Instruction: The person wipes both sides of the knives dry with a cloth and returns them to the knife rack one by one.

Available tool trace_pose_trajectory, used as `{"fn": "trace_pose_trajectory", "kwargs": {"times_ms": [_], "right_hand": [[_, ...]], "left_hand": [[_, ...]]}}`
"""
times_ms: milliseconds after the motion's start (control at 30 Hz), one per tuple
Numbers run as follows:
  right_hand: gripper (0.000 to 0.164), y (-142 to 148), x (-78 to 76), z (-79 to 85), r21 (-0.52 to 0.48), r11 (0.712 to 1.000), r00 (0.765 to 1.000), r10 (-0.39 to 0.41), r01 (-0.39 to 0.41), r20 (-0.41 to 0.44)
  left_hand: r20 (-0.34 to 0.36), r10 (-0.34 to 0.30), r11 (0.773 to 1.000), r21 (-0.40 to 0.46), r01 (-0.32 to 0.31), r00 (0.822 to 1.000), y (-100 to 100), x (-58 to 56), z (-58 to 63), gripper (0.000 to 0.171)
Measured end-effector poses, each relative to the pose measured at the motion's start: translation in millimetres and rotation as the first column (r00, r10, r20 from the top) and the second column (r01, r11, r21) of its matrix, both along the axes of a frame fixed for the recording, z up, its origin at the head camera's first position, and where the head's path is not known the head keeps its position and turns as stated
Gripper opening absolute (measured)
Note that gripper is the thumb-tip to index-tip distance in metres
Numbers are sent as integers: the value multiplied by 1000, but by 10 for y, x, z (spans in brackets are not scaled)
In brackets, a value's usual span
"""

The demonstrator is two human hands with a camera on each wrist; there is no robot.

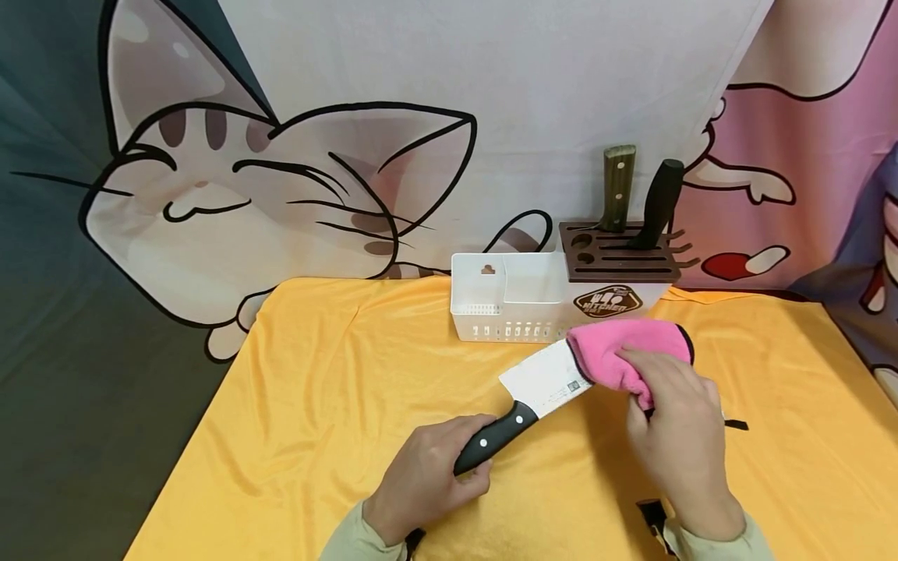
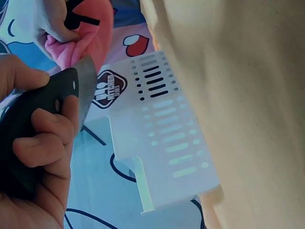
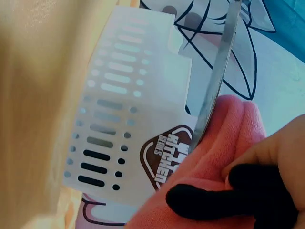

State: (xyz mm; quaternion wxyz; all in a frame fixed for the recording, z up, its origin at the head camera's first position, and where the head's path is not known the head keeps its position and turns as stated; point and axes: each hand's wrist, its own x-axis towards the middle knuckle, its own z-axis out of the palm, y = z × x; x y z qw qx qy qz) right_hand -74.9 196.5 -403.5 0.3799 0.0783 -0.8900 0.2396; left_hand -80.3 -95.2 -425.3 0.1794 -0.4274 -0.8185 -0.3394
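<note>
My left hand (image 1: 435, 467) grips the black handle of a cleaver (image 1: 543, 382), which is held above the yellow cloth with its wide blade angled up to the right. A pink towel (image 1: 617, 351) with dark edging is folded over the far end of the blade and hides it. My right hand (image 1: 677, 425) pinches that towel around the blade. In the left wrist view the fingers (image 2: 43, 148) curl round the handle. The right wrist view shows the towel (image 3: 209, 162) bunched against the blade's edge (image 3: 219, 71).
A white knife rack (image 1: 512, 331) with a brown slotted top (image 1: 617, 265) stands at the back. In its slots are a wooden-handled knife (image 1: 619, 187) and a black-handled knife (image 1: 659, 202). Yellow cloth (image 1: 337, 374) covers the table; a cartoon curtain (image 1: 351, 62) hangs behind.
</note>
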Motion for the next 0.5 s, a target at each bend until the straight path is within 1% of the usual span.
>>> {"fn": "trace_pose_trajectory", "kwargs": {"times_ms": [133, 233, 333, 367, 500], "right_hand": [[40, 39, -7, 10, -51, 998, 998, -44, 42, -47], [41, 49, -6, 28, -81, 995, 996, -65, 59, -65], [40, 42, -9, 44, -100, 993, 994, -73, 64, -83], [40, 38, -7, 49, -102, 993, 994, -75, 66, -85], [38, 20, -12, 66, -128, 989, 989, -84, 69, -119]], "left_hand": [[25, 50, 999, 20, -51, 998, -7, -2, -3, 42], [94, 111, 994, 5, -112, 989, -8, 9, 7, 40], [179, 155, 988, -3, -157, 972, -9, 25, 8, 39], [213, 163, 986, -5, -166, 963, -9, 29, 9, 39], [303, 184, 982, -7, -191, 935, -1, 34, 5, 44]]}}
